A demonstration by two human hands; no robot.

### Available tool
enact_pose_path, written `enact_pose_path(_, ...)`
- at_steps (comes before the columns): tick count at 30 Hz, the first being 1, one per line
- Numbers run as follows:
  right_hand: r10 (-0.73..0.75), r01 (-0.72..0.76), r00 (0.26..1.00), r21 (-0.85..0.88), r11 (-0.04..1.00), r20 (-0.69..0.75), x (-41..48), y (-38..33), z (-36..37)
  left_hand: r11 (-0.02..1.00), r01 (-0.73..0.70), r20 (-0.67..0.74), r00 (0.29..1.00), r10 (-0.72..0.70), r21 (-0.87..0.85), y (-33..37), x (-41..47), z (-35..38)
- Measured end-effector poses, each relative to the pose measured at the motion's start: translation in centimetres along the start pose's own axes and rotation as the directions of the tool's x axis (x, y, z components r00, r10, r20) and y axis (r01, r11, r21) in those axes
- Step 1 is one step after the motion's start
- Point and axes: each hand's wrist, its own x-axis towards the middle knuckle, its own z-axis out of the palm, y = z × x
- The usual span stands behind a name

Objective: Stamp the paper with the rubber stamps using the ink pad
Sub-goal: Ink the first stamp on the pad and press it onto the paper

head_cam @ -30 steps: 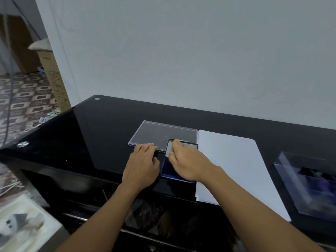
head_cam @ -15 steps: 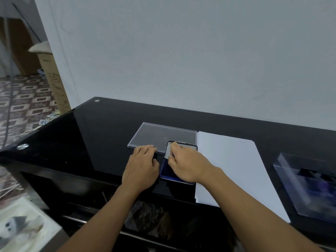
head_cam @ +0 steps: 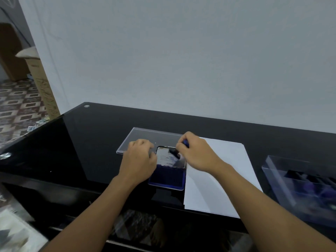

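Note:
A blue ink pad [head_cam: 166,179] lies open on the black glass table [head_cam: 81,142], its shiny lid [head_cam: 168,158] tilted up at the far side. My left hand [head_cam: 139,161] rests against the pad's left edge with fingers curled at the lid. My right hand [head_cam: 197,154] hovers over the lid's right corner, fingers pinched on a small blue stamp [head_cam: 185,142] that barely shows. A dark shape on the lid below it may be the stamp's end or its reflection. White paper [head_cam: 220,175] lies just right of the pad, partly under my right wrist.
A flat clear plastic cover [head_cam: 145,136] lies behind the pad. A clear box [head_cam: 283,180] with dark stamps inside stands at the table's right end. A white wall runs behind the table. A cardboard box [head_cam: 41,84] and tiled floor are to the left.
My right hand has lifted off the ink pad and moved back and right with the stamp, uncovering the blue pad and lid. My left hand has stayed beside the pad.

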Motion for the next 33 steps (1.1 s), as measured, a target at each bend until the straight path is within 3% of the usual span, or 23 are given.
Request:
enact_pose_path(3,0.093,-0.088,0.995,0.093,0.992,-0.049,1.1,1.5,-2.2,0.993,-0.066,0.016,0.998,0.068,-0.100,2.6,2.0,-0.1)
enact_pose_path(7,0.159,-0.150,0.985,0.131,0.980,-0.068,2.8,3.9,-4.6,0.989,-0.097,0.102,0.989,0.108,-0.107,5.5,5.6,0.1)
enact_pose_path(15,0.165,-0.168,0.985,-0.056,0.984,-0.051,7.5,7.7,-5.8,0.997,-0.036,0.263,0.963,0.053,-0.068,7.3,11.7,2.9)
enact_pose_path(23,0.148,-0.106,0.981,-0.284,0.953,0.128,11.1,9.9,-4.4,0.998,-0.043,0.359,0.933,0.023,0.048,6.0,14.8,6.8)
enact_pose_path(33,0.121,-0.067,0.981,-0.322,0.944,0.150,12.5,10.3,-3.0,0.992,-0.053,0.444,0.896,-0.004,0.115,4.8,15.9,8.4)
